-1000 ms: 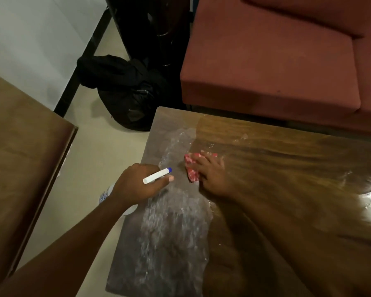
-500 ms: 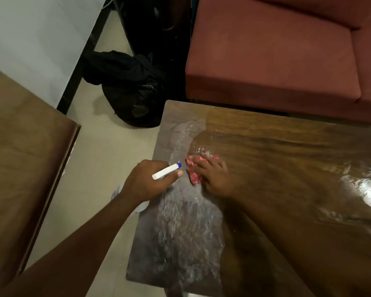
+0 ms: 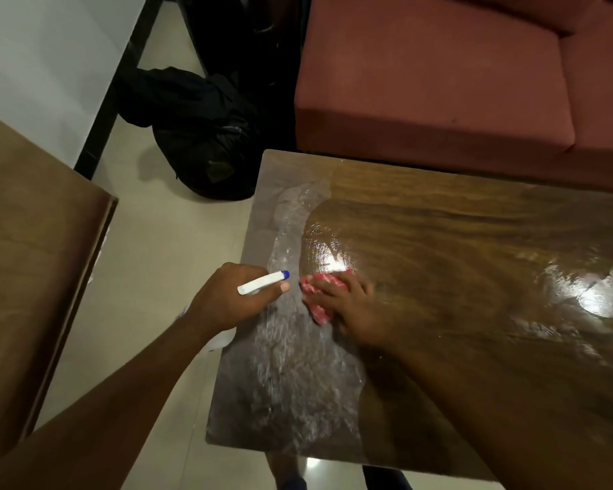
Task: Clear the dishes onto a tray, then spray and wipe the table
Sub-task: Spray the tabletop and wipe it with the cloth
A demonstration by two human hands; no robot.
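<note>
Currently mid-wipe, by my reading.

Nearest: a foamy wet patch (image 3: pixel 298 376) covers the near-left end of the table (image 3: pixel 457 249), running from 6 to 11 o'clock of the hands.

Left hand (image 3: pixel 232 300): curled round a spray bottle (image 3: pixel 262 282), nozzle aimed toward 2 o'clock. The bottle body is mostly hidden under the hand, out past the table edge.

Right hand (image 3: pixel 354 307): flat, fingers spread, pressing a red cloth (image 3: pixel 317 298) onto the tabletop at 3 o'clock of the nozzle, close but not touching.

Beyond the cloth, toward 12 and 3 o'clock, the wood shines with thin wet streaks.

Far: black bag (image 3: pixel 206 136) on the floor at 11 o'clock, red sofa (image 3: pixel 422 72) at 1 o'clock.

Risks (judgement):
- Foam lies close to the left edge, so a stroke toward 9 o'clock could push liquid onto the floor.
- The cloth is small and looks soaked, so it may smear rather than lift.
- A squeeze now would wet the wiping hand.
</note>
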